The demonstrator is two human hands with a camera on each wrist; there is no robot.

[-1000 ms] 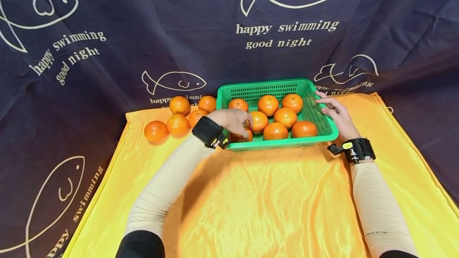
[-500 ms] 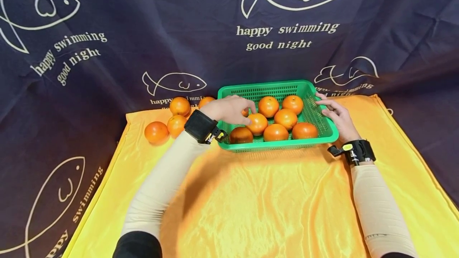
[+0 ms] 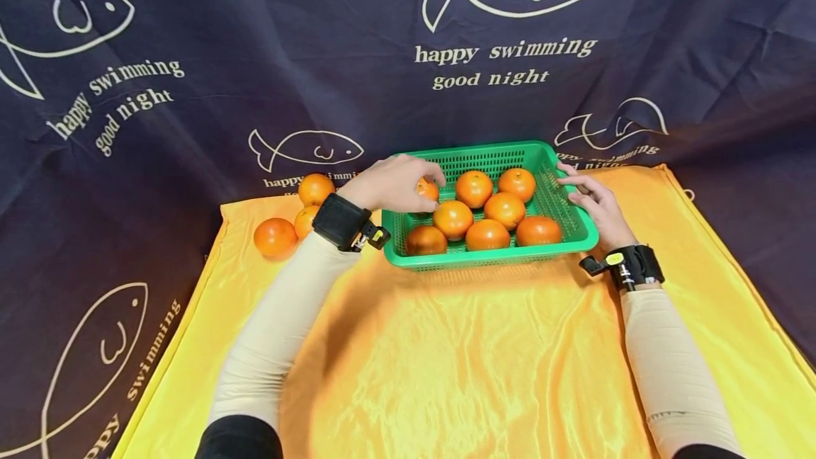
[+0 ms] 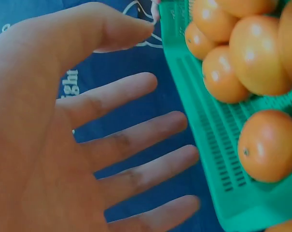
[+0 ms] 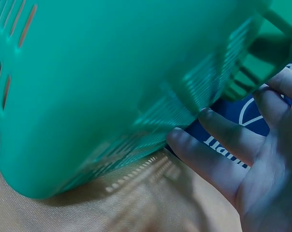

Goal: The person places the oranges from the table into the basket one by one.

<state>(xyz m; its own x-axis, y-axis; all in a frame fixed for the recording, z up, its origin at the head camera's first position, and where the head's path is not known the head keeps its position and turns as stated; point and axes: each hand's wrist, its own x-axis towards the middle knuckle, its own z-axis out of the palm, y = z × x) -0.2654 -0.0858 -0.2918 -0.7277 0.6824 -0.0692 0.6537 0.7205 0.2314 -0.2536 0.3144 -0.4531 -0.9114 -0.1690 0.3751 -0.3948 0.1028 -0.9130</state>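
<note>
Yellow cloth, hands astride basket

Head view from above, facing forward and down, wrist views close up, green basket in all

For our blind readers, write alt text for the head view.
A person's left hand is at the left end of a green perforated plastic basket of round, glossy oranges; their right hand touches its right end. Three loose oranges show at left on shiny yellow cloth.
</note>
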